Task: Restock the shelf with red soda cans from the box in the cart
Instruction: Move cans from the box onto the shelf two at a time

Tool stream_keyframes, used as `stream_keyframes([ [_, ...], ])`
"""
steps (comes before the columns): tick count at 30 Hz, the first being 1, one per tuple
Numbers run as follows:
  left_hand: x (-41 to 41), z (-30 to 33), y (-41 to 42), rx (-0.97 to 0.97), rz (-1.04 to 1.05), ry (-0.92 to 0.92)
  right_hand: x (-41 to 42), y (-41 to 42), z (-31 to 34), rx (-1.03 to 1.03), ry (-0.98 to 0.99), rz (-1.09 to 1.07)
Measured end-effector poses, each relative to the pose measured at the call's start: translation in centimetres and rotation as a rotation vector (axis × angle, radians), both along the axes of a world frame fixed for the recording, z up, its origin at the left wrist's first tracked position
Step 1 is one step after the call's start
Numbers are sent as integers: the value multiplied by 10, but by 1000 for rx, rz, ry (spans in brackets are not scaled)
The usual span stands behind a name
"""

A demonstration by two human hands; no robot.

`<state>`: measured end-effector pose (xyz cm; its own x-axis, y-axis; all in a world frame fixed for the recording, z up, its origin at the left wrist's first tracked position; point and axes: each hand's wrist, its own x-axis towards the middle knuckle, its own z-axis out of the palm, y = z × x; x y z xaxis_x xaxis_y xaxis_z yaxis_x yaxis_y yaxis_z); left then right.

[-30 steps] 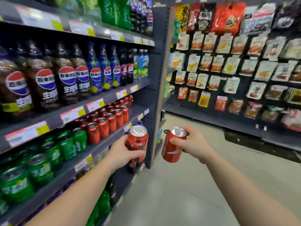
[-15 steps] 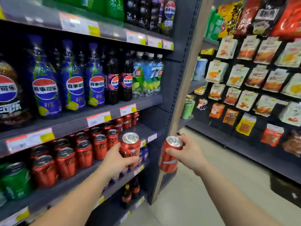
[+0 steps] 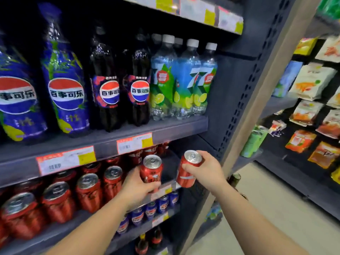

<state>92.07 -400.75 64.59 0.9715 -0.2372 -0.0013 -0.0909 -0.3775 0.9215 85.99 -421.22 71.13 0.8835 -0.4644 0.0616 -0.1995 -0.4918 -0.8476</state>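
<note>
My left hand [image 3: 137, 189] grips a red soda can [image 3: 151, 167] upright at the front edge of the can shelf [image 3: 165, 176], just right of the row of red cans [image 3: 88, 192] standing there. My right hand [image 3: 207, 172] holds a second red soda can [image 3: 188, 169] tilted slightly, in the air in front of the shelf's bare right end. The box and the cart are out of view.
Cola and lemon-lime bottles [image 3: 180, 80] fill the shelf above. Blue cans [image 3: 156, 207] stand on the shelf below. A grey upright post [image 3: 257, 107] ends the unit at the right. Beyond it hang snack bags [image 3: 311, 83] over a pale floor [image 3: 276, 208].
I have come closer to the shelf. Both hands have carried their cans forward; the left can now sits at the shelf's front edge beside the red row.
</note>
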Motion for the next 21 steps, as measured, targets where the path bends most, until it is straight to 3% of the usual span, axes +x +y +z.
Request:
stream_keyframes([
  [13, 40, -37, -40, -3, 297, -25, 116, -50, -54, 92, 11, 407],
  [21, 58, -81, -42, -30, 388, -47, 148, -39, -101, 136, -6, 476],
])
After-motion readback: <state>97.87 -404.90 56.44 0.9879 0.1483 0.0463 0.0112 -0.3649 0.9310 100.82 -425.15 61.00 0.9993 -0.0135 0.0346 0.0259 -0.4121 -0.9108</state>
